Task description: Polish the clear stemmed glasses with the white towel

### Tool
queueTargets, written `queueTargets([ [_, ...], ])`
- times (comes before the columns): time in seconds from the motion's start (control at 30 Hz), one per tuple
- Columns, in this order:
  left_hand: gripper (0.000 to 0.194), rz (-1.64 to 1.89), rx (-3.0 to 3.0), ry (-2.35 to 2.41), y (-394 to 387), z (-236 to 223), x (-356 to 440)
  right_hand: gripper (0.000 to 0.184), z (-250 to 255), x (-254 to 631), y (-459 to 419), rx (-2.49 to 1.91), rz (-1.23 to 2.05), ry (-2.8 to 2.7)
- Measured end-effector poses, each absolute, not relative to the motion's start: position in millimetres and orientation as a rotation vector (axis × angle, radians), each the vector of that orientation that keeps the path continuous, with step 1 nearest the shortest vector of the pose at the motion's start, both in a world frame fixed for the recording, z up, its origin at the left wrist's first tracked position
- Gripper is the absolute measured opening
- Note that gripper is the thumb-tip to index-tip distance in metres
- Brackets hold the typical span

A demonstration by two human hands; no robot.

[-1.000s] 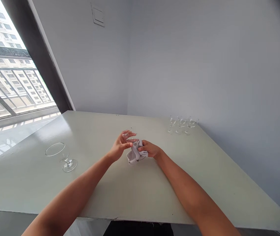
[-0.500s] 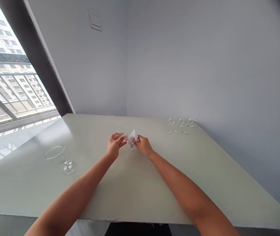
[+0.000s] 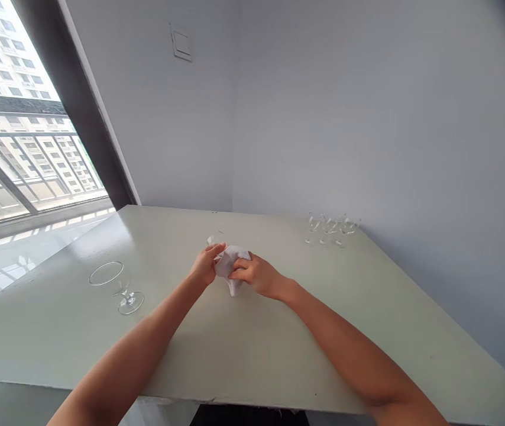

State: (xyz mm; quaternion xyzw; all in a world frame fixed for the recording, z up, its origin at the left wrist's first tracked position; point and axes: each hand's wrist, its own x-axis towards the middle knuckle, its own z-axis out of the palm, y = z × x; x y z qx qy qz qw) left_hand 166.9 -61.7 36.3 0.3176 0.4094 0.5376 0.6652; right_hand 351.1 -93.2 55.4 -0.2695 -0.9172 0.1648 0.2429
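My left hand is closed on a clear stemmed glass, which lies tilted on its side above the table. Part of the bowl shows past my fingers, while the foot and most of the stem are hidden. A white cloth covers that hidden end, its lower corner hanging down. My right hand grips the cloth with bent fingers, pressing it around the glass. To the left, another stemmed glass stands upright on the table, apart from both hands.
Several small stemmed glasses stand grouped at the table's far right, near the wall. The pale glossy table runs back to the grey walls. A light switch is on the back wall, and a window is at left.
My right hand has brought the cloth further over the glass's foot end, and the cloth now spreads lower. The view has shifted slightly.
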Motion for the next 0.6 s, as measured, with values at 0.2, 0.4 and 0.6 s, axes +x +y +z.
queueTargets([
  [0.2, 0.024, 1.190, 0.771, 0.575, -73, 55, 172, 0.021, 66, 368, -86, -0.661, 1.272, -1.743],
  [0.4, 0.033, 1.459, 0.908, 0.490, -89, 70, 187, 0.014, 43, 344, -84, -0.708, 1.566, -0.890],
  [0.6, 0.059, 1.607, 1.109, 0.630, -99, 74, 198, 0.016, 31, 330, -102, -0.917, 1.706, -0.817],
])
